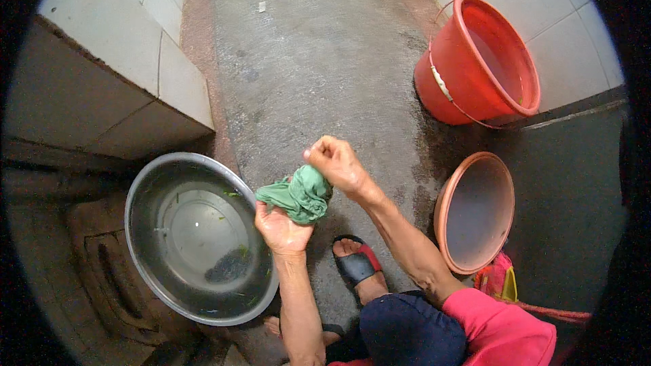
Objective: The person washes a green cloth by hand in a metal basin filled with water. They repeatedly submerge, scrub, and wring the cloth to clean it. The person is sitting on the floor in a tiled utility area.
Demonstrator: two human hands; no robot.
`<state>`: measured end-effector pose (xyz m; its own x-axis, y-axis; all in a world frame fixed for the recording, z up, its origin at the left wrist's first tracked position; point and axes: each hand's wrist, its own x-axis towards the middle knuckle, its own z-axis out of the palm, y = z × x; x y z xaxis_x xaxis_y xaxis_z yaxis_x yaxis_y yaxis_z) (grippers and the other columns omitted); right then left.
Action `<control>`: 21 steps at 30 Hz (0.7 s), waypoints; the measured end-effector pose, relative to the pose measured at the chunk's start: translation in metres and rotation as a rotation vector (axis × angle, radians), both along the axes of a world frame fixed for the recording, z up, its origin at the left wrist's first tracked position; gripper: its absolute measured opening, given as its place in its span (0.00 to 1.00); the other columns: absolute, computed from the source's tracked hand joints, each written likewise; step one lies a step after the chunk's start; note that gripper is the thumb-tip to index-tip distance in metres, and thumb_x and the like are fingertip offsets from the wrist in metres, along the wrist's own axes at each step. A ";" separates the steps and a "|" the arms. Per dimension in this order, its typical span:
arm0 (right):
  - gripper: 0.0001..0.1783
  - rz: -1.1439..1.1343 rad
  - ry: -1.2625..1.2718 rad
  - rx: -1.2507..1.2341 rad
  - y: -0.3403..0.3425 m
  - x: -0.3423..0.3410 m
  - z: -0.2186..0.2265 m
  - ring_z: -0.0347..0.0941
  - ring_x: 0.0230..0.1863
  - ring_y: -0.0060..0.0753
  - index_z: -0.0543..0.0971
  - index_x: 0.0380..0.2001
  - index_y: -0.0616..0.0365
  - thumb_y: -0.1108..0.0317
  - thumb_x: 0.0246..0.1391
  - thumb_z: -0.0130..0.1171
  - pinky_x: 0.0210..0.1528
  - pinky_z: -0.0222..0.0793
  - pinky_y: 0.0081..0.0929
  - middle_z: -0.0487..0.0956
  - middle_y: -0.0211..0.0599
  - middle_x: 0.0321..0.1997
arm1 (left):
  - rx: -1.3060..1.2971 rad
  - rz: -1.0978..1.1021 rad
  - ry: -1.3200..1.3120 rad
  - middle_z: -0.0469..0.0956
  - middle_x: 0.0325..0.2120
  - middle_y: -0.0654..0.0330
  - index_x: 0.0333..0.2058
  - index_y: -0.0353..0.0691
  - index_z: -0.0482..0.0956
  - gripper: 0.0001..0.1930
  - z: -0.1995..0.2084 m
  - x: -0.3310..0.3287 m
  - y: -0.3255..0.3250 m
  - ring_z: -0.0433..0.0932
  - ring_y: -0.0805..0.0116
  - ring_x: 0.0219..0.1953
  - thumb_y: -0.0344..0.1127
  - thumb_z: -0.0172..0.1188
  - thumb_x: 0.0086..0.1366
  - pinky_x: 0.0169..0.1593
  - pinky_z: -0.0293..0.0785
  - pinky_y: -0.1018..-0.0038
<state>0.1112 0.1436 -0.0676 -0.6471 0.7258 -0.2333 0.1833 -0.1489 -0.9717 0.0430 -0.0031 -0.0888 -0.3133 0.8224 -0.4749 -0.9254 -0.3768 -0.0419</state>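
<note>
The left hand (283, 232) is turned palm up, the thumb out to the side and the heel bare, with the green cloth (305, 193) bunched over its fingers. The cloth covers most of those fingers, so how tightly they close on it cannot be told. The right hand (337, 166) has its fingers curled in toward the thumb, and its underside meets the top right of the cloth; whether it pinches a fold is hidden.

The cloth is between the two hands, just right of the rim of the metal basin (139, 257). Clear water stands in the basin with green scraps in it; a dark patch near its lower right is hard to make out.

Below the hands, a sandal (357, 266) shows on the right foot, while the left foot is largely covered by the left forearm. The knee, in dark trousers (410, 329), and a pink sleeve (502, 325) are cut off by the lower edge.

Farther right are a tub (442, 220) of cloudy liquid, a red bucket (441, 85) partly filled, and a pink and yellow object (500, 278), partly hidden and unclear.
</note>
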 end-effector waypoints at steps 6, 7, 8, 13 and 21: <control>0.04 0.442 -0.295 1.071 -0.077 -0.059 0.056 0.77 0.31 0.44 0.77 0.20 0.59 0.70 0.40 0.57 0.32 0.72 0.42 0.78 0.44 0.25 | -0.451 -0.036 0.353 0.73 0.47 0.59 0.51 0.42 0.69 0.23 -0.038 0.055 -0.057 0.71 0.61 0.50 0.49 0.54 0.62 0.53 0.69 0.61; 0.04 0.474 -0.214 1.149 -0.098 -0.080 0.061 0.78 0.32 0.43 0.78 0.20 0.60 0.70 0.37 0.58 0.31 0.72 0.41 0.79 0.44 0.25 | -0.475 -0.018 0.542 0.73 0.48 0.60 0.53 0.43 0.68 0.25 -0.073 0.066 -0.082 0.70 0.60 0.52 0.51 0.56 0.61 0.54 0.69 0.60; 0.04 0.596 -0.197 1.071 -0.114 -0.091 0.047 0.78 0.31 0.43 0.77 0.21 0.60 0.71 0.38 0.58 0.30 0.73 0.39 0.78 0.44 0.26 | -0.444 -0.038 0.441 0.73 0.48 0.61 0.53 0.43 0.68 0.27 -0.066 0.075 -0.079 0.70 0.61 0.52 0.50 0.59 0.60 0.54 0.69 0.61; 0.08 0.946 -0.401 1.033 -0.143 -0.137 -0.010 0.80 0.37 0.39 0.82 0.27 0.59 0.70 0.41 0.59 0.31 0.76 0.36 0.81 0.47 0.31 | -0.330 -0.106 0.161 0.73 0.48 0.61 0.54 0.43 0.68 0.31 -0.026 0.076 -0.080 0.71 0.63 0.51 0.51 0.65 0.55 0.54 0.69 0.64; 0.21 0.923 -0.189 -0.369 -0.097 -0.104 0.041 0.72 0.15 0.38 0.76 0.13 0.64 0.61 0.54 0.52 0.22 0.69 0.39 0.71 0.39 0.10 | -0.111 0.071 -0.099 0.73 0.48 0.59 0.52 0.41 0.70 0.21 -0.016 0.056 -0.070 0.70 0.60 0.51 0.46 0.51 0.64 0.55 0.66 0.61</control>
